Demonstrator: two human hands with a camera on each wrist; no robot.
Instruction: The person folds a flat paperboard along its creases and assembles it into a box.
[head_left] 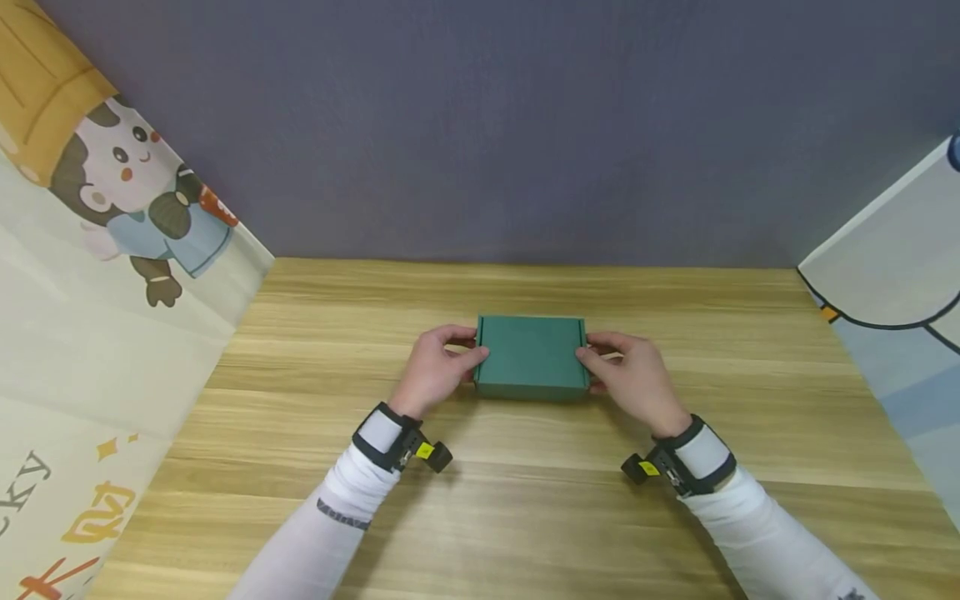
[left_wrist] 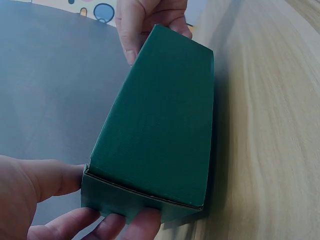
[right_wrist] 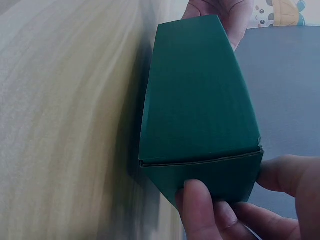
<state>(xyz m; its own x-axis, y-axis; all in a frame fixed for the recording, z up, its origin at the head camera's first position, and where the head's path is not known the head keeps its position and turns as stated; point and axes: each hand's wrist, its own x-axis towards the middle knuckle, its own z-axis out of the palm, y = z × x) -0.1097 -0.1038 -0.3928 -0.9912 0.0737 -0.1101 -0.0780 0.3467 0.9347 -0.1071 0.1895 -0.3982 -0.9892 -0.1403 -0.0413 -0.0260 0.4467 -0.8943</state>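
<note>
A closed green cardboard box (head_left: pixel 531 352) lies flat, lid up, between the two hands in the head view. Its left end is held by my left hand (head_left: pixel 437 371), with the thumb on the top edge and fingers against the side. My right hand (head_left: pixel 637 379) grips the right end in the same way. Both wrist views show the long front face of the box (left_wrist: pixel 160 115) and fingertips pressed on its end panel (right_wrist: pixel 215 172). Whether its underside touches the table or hovers just above it, I cannot tell.
The wood-grain table (head_left: pixel 525 500) spreads around the box. A dark grey-blue wall panel (head_left: pixel 525 133) stands at its back edge. Printed cloths hang on both sides, one with a cartoon figure (head_left: pixel 142 183) at the left. Each wrist wears a strapped camera (head_left: pixel 438 456).
</note>
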